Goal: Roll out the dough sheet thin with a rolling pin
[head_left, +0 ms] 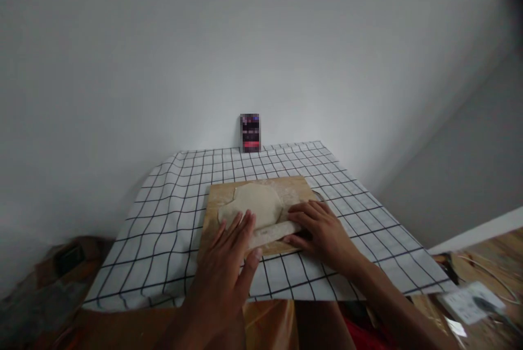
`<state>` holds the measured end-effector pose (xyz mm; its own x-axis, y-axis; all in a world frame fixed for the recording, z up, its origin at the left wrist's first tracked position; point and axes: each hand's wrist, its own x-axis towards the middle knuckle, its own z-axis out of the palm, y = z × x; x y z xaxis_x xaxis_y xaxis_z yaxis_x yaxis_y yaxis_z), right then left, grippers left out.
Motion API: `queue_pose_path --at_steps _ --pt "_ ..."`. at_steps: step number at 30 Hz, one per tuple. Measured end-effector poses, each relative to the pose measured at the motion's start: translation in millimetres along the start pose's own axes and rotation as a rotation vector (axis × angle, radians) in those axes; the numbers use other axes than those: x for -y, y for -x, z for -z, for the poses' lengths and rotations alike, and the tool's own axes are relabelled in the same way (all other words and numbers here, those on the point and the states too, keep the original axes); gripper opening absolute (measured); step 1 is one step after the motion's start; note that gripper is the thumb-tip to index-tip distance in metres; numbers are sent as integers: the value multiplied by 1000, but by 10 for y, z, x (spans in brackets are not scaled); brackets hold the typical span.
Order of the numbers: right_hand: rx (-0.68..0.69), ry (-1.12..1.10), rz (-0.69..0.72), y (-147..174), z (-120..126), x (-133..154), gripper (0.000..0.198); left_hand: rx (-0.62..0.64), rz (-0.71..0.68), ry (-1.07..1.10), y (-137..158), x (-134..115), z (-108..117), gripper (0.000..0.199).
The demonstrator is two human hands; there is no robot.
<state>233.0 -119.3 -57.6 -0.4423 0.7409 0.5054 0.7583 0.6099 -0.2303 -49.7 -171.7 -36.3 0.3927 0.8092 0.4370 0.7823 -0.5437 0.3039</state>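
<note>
A flattened sheet of pale dough with an uneven outline lies on a floured wooden board. Across its near edge rests a flour-dusted rolling pin. My right hand curls its fingers over the pin's right end, with the thumb on the near side. My left hand lies flat with fingers stretched forward over the pin's left part, the fingertips at the dough's near left edge. The pin's left end is hidden beneath this hand. Behind my right hand a thin curved edge shows, too covered to name.
A white cloth with black grid lines covers the table, which stands against a pale wall. An upright phone-like object with a blurred-out front leans at the back. Lower right lies a power strip with a plug; lower left, a cardboard box.
</note>
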Motion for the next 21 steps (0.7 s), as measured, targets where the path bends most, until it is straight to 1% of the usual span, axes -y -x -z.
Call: queue_pose_path --at_steps 1,2,4,5,6,7,9,11,13,17,21 --pt "-26 -31 -30 2 15 -47 35 -13 62 75 -17 43 75 54" --pt "-63 -64 -83 8 36 -99 37 -51 139 143 -42 88 147 51" --pt "-174 -142 -249 29 91 -201 44 -161 274 229 -114 168 257 43" --pt "-236 -192 -345 42 118 -244 48 -193 299 248 -160 195 282 38" --pt "-291 -253 -434 55 140 -278 51 -195 288 257 -211 207 283 33" --pt "-334 -318 -509 68 156 -300 54 -164 250 258 -265 206 263 27" --pt "-377 -449 -609 87 170 -314 59 -41 148 250 -375 169 171 16" --pt "-370 -551 -666 96 170 -300 61 65 83 213 -473 116 54 10" --pt "-336 -595 -704 97 170 -283 63 111 60 156 -547 81 -43 16" --pt "-282 -600 -730 79 190 -278 67 115 29 76 -616 89 -121 19" --pt "-286 -622 -746 59 209 -289 70 61 -65 3 -624 90 -122 15"
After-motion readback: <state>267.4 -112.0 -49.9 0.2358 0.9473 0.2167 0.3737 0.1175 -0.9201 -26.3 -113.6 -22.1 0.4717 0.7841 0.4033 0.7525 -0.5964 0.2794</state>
